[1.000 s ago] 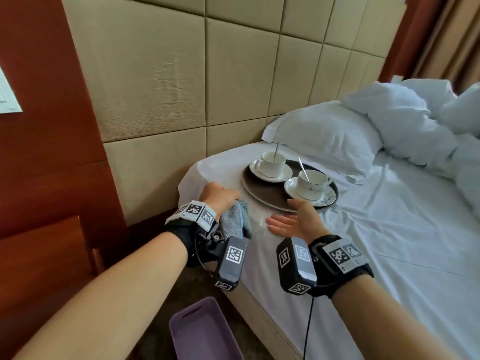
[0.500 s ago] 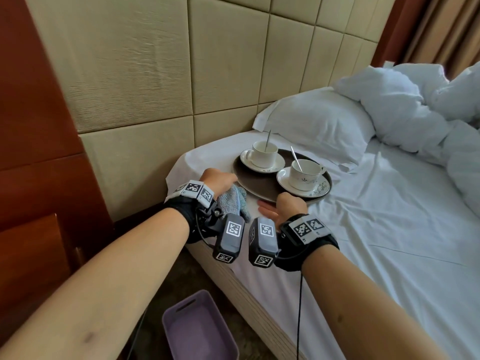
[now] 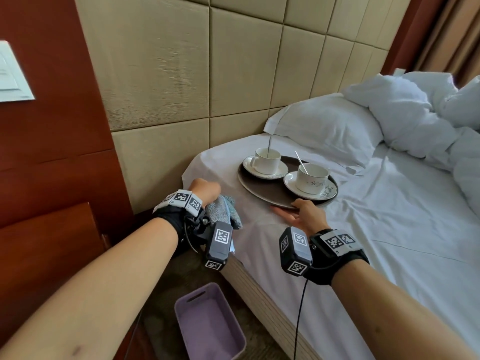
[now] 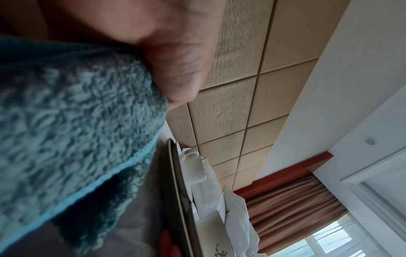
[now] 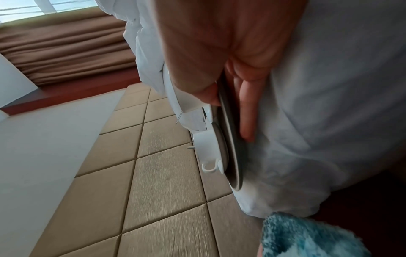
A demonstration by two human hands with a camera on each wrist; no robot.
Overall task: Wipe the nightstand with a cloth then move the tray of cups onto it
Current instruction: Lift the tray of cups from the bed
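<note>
A dark round tray (image 3: 259, 189) lies on the white bed sheet and carries two white cups on saucers, the far cup (image 3: 267, 158) and the near cup (image 3: 311, 175), each with a spoon. My right hand (image 3: 298, 210) grips the tray's near rim. In the right wrist view its thumb lies on top of the tray (image 5: 234, 151) and its fingers (image 5: 247, 111) reach under it. My left hand (image 3: 205, 189) holds a bunched grey-blue cloth (image 3: 223, 211) at the bed corner, left of the tray. The cloth (image 4: 66, 121) fills the left wrist view.
A red-brown wooden unit (image 3: 46, 237), likely the nightstand, stands at the left against the wood wall. A purple bin (image 3: 207, 323) sits on the floor between it and the bed. White pillows (image 3: 324, 128) and a rumpled duvet (image 3: 415, 113) lie behind the tray.
My right hand has moved forward from an open pose in front of the tray and taken hold of its near rim. The left hand stays at the bed corner with the cloth.
</note>
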